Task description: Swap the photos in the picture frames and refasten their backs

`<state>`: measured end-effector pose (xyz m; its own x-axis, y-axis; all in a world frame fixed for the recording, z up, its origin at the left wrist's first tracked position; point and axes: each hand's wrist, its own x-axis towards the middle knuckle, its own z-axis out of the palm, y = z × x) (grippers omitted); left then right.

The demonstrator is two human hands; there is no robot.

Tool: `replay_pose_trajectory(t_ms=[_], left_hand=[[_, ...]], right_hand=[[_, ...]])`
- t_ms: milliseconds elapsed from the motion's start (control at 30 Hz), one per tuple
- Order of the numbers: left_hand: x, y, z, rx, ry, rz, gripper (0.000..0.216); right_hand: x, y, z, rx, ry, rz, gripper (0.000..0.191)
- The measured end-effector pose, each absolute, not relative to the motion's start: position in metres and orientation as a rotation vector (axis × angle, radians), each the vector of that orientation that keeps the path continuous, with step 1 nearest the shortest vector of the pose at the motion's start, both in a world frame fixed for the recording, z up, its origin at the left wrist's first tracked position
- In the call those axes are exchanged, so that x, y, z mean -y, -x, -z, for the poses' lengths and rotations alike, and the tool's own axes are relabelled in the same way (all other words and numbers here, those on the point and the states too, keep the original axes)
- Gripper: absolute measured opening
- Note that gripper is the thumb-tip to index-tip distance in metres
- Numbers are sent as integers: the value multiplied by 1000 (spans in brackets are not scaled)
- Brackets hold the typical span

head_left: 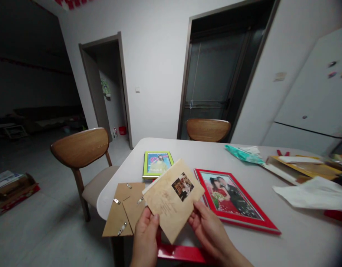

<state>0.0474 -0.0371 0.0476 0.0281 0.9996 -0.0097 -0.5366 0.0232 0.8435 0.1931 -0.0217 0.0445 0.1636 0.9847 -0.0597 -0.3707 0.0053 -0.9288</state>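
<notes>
Both hands hold a brown paper card (173, 198) with a small photo printed on it, raised over the near edge of the white table (299, 237). My left hand (145, 233) grips its lower left corner. My right hand (207, 226) pinches its right edge. Below the card lies a red frame piece (184, 254) at the table edge. A brown frame backing board (123, 209) with metal clips lies to the left, overhanging the table. A red photo frame (234, 200) lies to the right, a green photo frame (157, 164) further back.
Two wooden chairs stand by the table, one at the left (82, 148), one at the far side (207, 129). Papers (312, 193), a teal bag (243, 154) and a yellow folder (304, 167) lie on the right. A white fridge (318, 96) stands at right. A cardboard box (12, 189) sits on the floor.
</notes>
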Motion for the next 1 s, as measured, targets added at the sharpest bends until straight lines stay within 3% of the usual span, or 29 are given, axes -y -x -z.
replay_pose_trajectory(t_ms=[200, 367, 567, 633, 833, 1000], left_hand=[[31, -26, -42, -1103, -1127, -1326, 44], [32, -22, -37, -1383, -1844, -905, 40], [38, -27, -31, -1345, -2142, -640, 50], [38, -26, -31, -1338, -2176, -592, 53], [39, -27, -33, -1355, -2280, -454, 57], [40, -30, -36, -1328, -2348, -419, 53]], right_hand=[[4, -235, -52, 833, 1146, -1351, 31], [-4, -237, -50, 960, 1245, -1422, 34], [-15, -225, -52, 1224, 1400, -1371, 36], [-19, -226, -54, 1429, 1516, -1222, 33], [-24, -229, -48, 1970, 1981, -304, 33], [-22, -222, -44, 2015, 2149, -78, 39]])
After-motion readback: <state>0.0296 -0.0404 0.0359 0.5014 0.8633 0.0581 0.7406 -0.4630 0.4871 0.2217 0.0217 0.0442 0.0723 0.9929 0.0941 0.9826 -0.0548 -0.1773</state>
